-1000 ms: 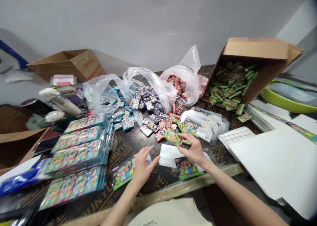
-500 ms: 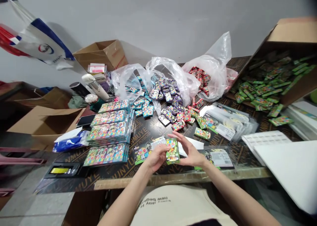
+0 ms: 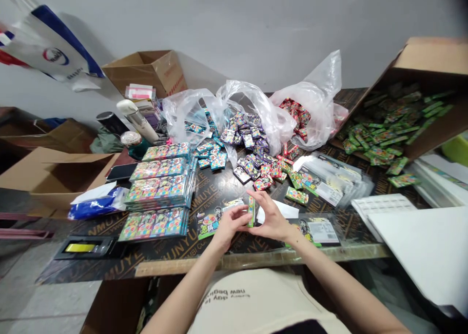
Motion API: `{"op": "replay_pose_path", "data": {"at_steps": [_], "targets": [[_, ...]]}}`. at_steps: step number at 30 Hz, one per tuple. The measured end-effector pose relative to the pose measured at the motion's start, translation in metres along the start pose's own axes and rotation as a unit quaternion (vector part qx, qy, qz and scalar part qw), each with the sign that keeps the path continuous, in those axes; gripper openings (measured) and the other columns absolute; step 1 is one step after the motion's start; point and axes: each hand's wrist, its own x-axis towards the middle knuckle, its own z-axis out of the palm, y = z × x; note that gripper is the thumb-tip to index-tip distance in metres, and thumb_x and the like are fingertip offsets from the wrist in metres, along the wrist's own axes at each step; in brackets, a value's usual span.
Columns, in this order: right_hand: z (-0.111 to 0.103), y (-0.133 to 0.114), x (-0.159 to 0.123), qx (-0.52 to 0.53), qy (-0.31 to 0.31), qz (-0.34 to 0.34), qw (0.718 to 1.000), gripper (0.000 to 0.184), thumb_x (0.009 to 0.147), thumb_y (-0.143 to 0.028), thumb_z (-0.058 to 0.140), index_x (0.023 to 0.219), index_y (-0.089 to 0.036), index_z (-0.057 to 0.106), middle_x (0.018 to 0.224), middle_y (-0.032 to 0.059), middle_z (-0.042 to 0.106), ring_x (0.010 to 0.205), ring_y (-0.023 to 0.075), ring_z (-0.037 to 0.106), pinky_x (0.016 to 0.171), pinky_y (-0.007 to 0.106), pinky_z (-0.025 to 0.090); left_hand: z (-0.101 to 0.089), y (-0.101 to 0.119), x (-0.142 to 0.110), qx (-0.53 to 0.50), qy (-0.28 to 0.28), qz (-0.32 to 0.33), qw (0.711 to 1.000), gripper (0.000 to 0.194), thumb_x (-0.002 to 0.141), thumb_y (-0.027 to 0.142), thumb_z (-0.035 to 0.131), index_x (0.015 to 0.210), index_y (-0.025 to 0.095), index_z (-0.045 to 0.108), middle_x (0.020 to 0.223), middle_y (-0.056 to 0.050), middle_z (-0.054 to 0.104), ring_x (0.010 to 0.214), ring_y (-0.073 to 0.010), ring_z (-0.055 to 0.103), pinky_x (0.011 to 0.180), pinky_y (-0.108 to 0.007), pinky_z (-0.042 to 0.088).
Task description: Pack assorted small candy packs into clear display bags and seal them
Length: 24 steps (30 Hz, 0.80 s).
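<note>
Both my hands meet over the near edge of the dark table (image 3: 219, 253). My left hand (image 3: 230, 223) and my right hand (image 3: 269, 219) pinch a small green packet (image 3: 251, 211) between them, held edge-on and upright. Under the hands lie a green printed header card (image 3: 209, 223) and a white card (image 3: 283, 210). A clear bag with a printed card (image 3: 317, 229) lies just right of my right hand.
Stacks of colourful packed sets (image 3: 159, 192) stand at the left. Three plastic bags hold blue (image 3: 190, 124), purple (image 3: 243, 129) and red packets (image 3: 298, 112). A tipped cardboard box (image 3: 420, 66) spills green packets (image 3: 380, 139). White sheets (image 3: 427, 246) lie at right, open boxes (image 3: 54, 178) at left.
My right hand picked a green packet from the pile and brought it to my left hand. The packet has since turned from face-on to edge-on. The view swung left.
</note>
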Motion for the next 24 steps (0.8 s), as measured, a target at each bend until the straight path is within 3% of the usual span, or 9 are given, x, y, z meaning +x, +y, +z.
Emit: {"op": "replay_pose_path", "data": {"at_steps": [4,7,10,12,14,16,18,21,24], "targets": [[0.008,0.003,0.003,0.030,0.074,0.075,0.994,0.079,0.056,-0.033,0.073,0.128,-0.024,0.042,0.110,0.0080,0.047,0.098,0.0237,0.049,0.086,0.038,0.042,0.000,-0.005,-0.006,0.065,-0.006,0.038,0.997,0.063,0.060,0.030,0.074,0.118,0.022,0.050,0.104,-0.006,0.057,0.084,-0.0168,0.059,0.067,-0.027,0.050],[0.014,0.010,0.007,0.185,0.154,0.214,0.947,0.054,0.064,-0.039,0.068,0.114,-0.022,0.054,0.101,0.0070,0.053,0.088,0.0210,0.053,0.075,0.035,0.046,0.004,-0.005,-0.010,0.203,-0.003,0.147,0.968,0.061,0.060,0.027,0.074,0.117,0.023,0.052,0.115,-0.009,0.055,0.097,-0.0214,0.055,0.078,-0.033,0.048],[0.022,0.014,0.005,0.403,0.107,0.306,0.856,0.037,0.073,-0.047,0.057,0.099,-0.020,0.060,0.087,0.0045,0.058,0.074,0.0171,0.056,0.068,0.034,0.048,0.005,-0.001,-0.011,0.336,0.052,0.282,0.897,0.044,0.067,0.025,0.068,0.110,0.024,0.059,0.114,-0.008,0.057,0.105,-0.0228,0.050,0.089,-0.038,0.040],[0.026,0.014,-0.001,0.470,0.034,0.318,0.823,0.040,0.077,-0.052,0.050,0.099,-0.020,0.060,0.088,0.0054,0.061,0.073,0.0171,0.058,0.070,0.036,0.049,0.001,0.003,-0.008,0.360,0.082,0.311,0.876,0.026,0.073,0.025,0.061,0.099,0.022,0.065,0.101,-0.006,0.063,0.097,-0.0209,0.052,0.088,-0.037,0.039],[0.027,0.014,-0.008,0.439,-0.008,0.290,0.851,0.047,0.078,-0.056,0.047,0.108,-0.021,0.057,0.101,0.0079,0.060,0.085,0.0200,0.059,0.077,0.039,0.047,-0.006,0.007,-0.005,0.322,0.097,0.270,0.902,0.016,0.076,0.027,0.058,0.084,0.019,0.068,0.082,-0.004,0.065,0.080,-0.0179,0.055,0.076,-0.032,0.042],[0.022,0.014,-0.014,0.324,0.004,0.225,0.919,0.065,0.070,-0.056,0.059,0.124,-0.023,0.045,0.124,0.0095,0.049,0.107,0.0247,0.050,0.090,0.043,0.040,-0.014,0.009,-0.001,0.222,0.099,0.175,0.954,0.018,0.073,0.032,0.061,0.071,0.015,0.067,0.066,-0.002,0.062,0.064,-0.0144,0.054,0.063,-0.026,0.042],[0.015,0.013,-0.018,0.180,0.024,0.142,0.973,0.093,0.056,-0.051,0.073,0.134,-0.026,0.030,0.140,0.0085,0.030,0.125,0.0283,0.032,0.102,0.046,0.027,-0.018,0.007,0.001,0.119,0.085,0.085,0.986,0.023,0.069,0.036,0.064,0.065,0.013,0.064,0.058,0.000,0.059,0.053,-0.0113,0.051,0.054,-0.023,0.039],[0.008,0.008,-0.019,0.043,-0.014,0.045,0.998,0.101,0.054,-0.045,0.076,0.137,-0.026,0.023,0.144,0.0082,0.022,0.131,0.0300,0.020,0.106,0.048,0.017,-0.016,0.002,0.002,0.072,0.064,0.036,0.995,0.028,0.067,0.039,0.065,0.062,0.012,0.063,0.052,0.001,0.056,0.046,-0.0086,0.047,0.049,-0.021,0.037],[0.008,0.003,-0.017,-0.001,-0.031,-0.007,0.999,0.089,0.060,-0.039,0.071,0.135,-0.026,0.027,0.135,0.0088,0.037,0.125,0.0291,0.030,0.103,0.046,0.023,-0.011,-0.002,0.002,0.077,0.040,0.026,0.996,0.030,0.067,0.040,0.065,0.059,0.011,0.062,0.050,0.001,0.053,0.044,-0.0075,0.044,0.047,-0.020,0.035]]}}
